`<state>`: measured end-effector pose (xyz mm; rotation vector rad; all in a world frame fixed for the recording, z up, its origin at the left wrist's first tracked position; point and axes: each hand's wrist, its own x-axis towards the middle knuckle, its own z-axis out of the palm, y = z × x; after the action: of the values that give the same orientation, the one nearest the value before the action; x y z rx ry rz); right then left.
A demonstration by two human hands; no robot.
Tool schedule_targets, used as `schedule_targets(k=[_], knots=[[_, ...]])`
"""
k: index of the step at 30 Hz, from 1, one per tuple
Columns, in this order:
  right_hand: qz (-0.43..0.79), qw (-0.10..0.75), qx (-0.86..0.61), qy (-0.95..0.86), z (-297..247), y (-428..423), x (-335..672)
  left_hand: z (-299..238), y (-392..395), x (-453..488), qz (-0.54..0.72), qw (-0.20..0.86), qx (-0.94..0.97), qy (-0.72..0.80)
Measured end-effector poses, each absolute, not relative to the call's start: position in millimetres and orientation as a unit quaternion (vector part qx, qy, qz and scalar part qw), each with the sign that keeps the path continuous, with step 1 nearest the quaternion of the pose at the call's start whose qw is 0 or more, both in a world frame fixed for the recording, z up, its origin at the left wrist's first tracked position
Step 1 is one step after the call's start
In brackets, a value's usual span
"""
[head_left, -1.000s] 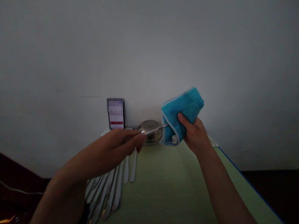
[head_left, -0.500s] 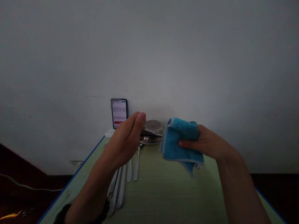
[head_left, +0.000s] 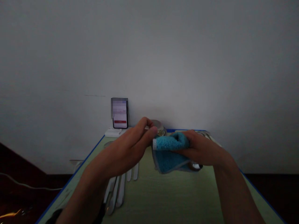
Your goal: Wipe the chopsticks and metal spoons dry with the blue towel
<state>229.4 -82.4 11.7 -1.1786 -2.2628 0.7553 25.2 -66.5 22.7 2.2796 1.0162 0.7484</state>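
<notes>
My right hand (head_left: pixel 202 147) is closed on a folded blue cloth (head_left: pixel 169 160) above the table. From under the right side of the cloth pokes the shiny rounded end of a metal spoon (head_left: pixel 195 166); the cloth hides its middle. At the left edge of the cloth, my left hand (head_left: pixel 130 149) has its thumb and fingers closed, apparently on the spoon's handle, which is hidden there. Below my left forearm, several metal knives and other cutlery (head_left: pixel 120 191) lie on the green table (head_left: pixel 168 196).
A phone (head_left: pixel 120 113) stands upright on a white base (head_left: pixel 112 133) against the wall. Behind my hands is a round metal dish (head_left: pixel 161 127), partly hidden. More cutlery (head_left: pixel 204 134) lies at the back right. The table has a blue edge (head_left: pixel 84 166).
My hands have come closer together, the left moving right and the cloth slightly left and folding over. The spoon's rounded end now shows on the cloth's right, and cutlery at the back right has become visible.
</notes>
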Motion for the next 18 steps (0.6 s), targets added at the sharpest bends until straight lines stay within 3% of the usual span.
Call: schedule_targets(k=[6,14,18], knots=[[0.279,0.229,-0.434,-0.826,9.9,-81.8,230.2,27.6,-63.8,11.7,0.197,0.155,0.883,0.397],[0.319,0.219,-0.386,-0.838,6.8,-79.9,215.4,29.1,-67.2,21.8,0.155,0.193,0.928,0.277],[0.309,0.228,-0.43,-0.817,3.9,-74.6,223.7,27.2,-57.5,11.9,0.176,0.144,0.914,0.336]])
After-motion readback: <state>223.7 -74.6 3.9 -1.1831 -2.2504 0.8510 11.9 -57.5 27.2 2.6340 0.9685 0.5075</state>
